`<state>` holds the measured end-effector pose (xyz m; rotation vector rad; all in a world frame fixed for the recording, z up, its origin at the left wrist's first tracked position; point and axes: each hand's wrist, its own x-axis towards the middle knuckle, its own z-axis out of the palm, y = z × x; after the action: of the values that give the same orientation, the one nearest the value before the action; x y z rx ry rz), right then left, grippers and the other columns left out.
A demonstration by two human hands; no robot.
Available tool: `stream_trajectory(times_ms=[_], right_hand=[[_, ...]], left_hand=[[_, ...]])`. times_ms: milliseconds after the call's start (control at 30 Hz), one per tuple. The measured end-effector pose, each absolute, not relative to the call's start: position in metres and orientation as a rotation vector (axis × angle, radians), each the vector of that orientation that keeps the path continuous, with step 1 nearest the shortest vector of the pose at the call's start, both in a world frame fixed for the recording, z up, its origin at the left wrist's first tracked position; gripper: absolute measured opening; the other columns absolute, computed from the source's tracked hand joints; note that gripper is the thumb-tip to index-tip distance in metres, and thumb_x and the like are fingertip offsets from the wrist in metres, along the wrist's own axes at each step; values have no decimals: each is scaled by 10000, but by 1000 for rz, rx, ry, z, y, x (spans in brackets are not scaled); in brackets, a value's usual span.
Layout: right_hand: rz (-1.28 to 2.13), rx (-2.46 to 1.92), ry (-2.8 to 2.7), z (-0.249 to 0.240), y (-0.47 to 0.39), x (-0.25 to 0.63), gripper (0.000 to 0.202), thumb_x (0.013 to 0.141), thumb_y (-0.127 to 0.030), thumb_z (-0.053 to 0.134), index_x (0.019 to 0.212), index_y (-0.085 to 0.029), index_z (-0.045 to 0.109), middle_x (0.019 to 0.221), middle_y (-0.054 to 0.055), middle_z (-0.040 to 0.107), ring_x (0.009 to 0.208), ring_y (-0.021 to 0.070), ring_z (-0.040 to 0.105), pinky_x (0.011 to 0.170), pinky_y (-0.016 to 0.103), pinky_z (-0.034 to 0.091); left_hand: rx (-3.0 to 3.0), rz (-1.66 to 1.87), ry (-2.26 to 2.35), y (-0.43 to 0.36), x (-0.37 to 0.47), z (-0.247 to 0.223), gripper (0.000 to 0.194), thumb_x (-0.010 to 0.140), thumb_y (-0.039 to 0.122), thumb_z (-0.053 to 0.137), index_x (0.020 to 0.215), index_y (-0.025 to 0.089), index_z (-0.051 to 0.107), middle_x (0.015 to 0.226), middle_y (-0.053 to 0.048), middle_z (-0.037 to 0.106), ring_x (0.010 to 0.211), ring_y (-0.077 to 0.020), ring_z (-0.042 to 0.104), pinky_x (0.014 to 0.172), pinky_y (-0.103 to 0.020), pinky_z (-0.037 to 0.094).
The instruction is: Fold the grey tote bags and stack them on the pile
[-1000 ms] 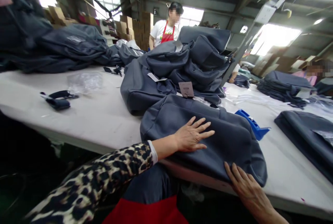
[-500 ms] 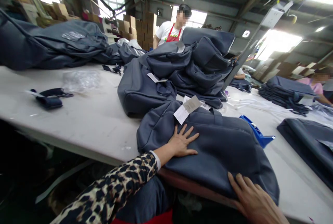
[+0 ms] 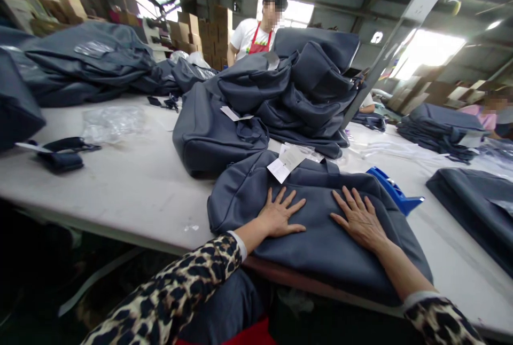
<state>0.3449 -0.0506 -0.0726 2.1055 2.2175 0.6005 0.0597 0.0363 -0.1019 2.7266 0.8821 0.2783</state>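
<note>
A dark blue bag lies on its side at the near edge of the white table. My left hand rests flat on its middle left, fingers spread. Flat on the bag's right half is my right hand, its fingers also apart. Neither hand grips anything. Just above my left hand, a white paper tag lies on the bag's upper edge. Behind the bag's right end is a blue plastic tool, partly hidden by the bag.
More dark bags are heaped behind, beside a slanted metal pole. Clear plastic and a dark strap roll lie left. Another bag lies right. A person in a red apron stands behind the heap.
My right hand has moved up and inward from the bag's lower right edge onto its upper face. My left hand has stayed nearly still. The view has shifted slightly.
</note>
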Motion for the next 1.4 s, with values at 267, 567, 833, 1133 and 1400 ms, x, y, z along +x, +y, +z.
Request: stream_trajectory(times_ms=[267,567,833,1133,1400], right_hand=[[437,2159,2189,-94,-51,345,689,978,-642,249,1568,-288,218,1651,85,143,1512,315,103,1186,566,180],[354,2179,2189,-104,-50,346,681,980,-638,248,1568,-296,218,1655,72,127,1514,311,87,1192,556,173],[206,2200,2165,-105,-48,347,686,977,-638,268,1569,-294,213,1655,73,113,1515,304,84,1198,538,169],[77,2227,2189,-112,-48,352,707,970,-662,240,1576,-306,166,1660,64,86,1518,285,63,1202,539,162],[3,2082,2351,-59,-28,299,698,957,-682,281,1558,-328,246,1643,62,190,1508,283,150,1188,539,208]], left_hand=[[2725,200,893,38,61,-103,886,823,861,256,1562,383,159,1651,-73,135,1506,-416,3,1090,-764,-73],[2715,112,912,39,63,-102,873,828,853,274,1559,388,169,1648,-73,148,1505,-419,24,1089,-768,-57],[2709,81,918,39,63,-102,870,832,849,276,1559,383,176,1647,-73,153,1505,-415,43,1091,-768,-43],[2688,68,930,40,64,-102,878,825,856,272,1560,388,169,1649,-64,141,1506,-415,36,1091,-768,-52],[2677,74,922,41,63,-100,891,819,866,257,1558,373,191,1649,-62,133,1509,-405,22,1090,-765,-74]])
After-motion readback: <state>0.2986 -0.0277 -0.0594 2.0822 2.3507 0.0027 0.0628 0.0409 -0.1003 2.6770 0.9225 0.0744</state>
